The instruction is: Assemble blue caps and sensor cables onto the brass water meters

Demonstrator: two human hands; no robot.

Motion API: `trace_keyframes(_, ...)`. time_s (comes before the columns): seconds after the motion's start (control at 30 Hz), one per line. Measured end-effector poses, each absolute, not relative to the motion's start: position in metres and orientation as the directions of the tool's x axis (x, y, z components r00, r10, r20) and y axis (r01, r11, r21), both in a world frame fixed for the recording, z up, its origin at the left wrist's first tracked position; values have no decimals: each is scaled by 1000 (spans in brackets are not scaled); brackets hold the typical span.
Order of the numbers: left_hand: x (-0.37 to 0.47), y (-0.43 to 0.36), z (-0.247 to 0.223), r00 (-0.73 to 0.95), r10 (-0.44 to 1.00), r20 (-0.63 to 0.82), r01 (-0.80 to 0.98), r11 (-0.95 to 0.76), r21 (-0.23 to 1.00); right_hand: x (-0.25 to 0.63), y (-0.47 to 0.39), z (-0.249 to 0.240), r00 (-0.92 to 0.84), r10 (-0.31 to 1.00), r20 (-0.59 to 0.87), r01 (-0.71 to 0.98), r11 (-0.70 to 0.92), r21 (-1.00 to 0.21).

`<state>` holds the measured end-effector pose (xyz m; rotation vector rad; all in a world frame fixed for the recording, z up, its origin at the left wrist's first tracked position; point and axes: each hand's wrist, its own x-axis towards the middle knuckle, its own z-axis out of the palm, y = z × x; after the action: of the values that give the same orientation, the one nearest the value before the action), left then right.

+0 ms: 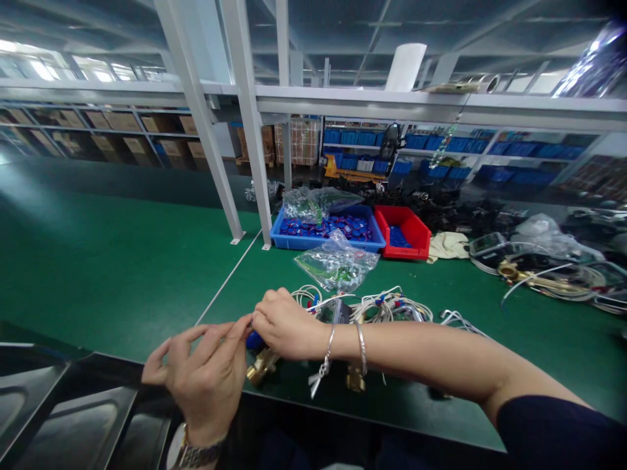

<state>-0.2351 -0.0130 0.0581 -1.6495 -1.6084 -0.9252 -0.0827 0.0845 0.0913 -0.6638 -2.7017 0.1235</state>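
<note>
My left hand (208, 362) is closed, its thumb and forefinger pinched together against the fingertips of my right hand (287, 326). My right hand is curled shut too, and what sits between the fingertips is mostly hidden. Just under them shows a rounded blue part (255, 341) beside a brass fitting (263, 367), at the front of the green table. A meter with a grey display (337, 311) lies partly behind my right wrist, among coiled white cables (392, 305) with red and blue ends. Another brass fitting (356, 380) pokes out below my forearm.
Behind the hands lie a clear plastic bag (337, 264) of small parts, a blue tray (318, 243) of blue discs and a red bin (416, 236). Cabled brass assemblies (543, 281) lie at right. Metal posts (249, 124) rise from the table; black trays (83, 418) are at front left.
</note>
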Motion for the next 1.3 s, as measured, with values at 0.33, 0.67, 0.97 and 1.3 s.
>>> trace_keyframes(0.33,-239,-8,53,-16,557,830,1000,8,13,-95,92,89,-837,428,341,410,903,-126)
trace_keyframes(0.67,-245,-5,48,-68,611,789,994,-26,106,-89,96,93,-873,315,372,328,944,-29)
trace_keyframes(0.97,-242,2,46,-88,656,750,983,-63,170,-89,103,94,-874,211,437,267,961,71)
trace_keyframes(1.3,-240,5,45,-157,736,658,970,-11,244,-91,122,97,-938,101,331,132,989,70)
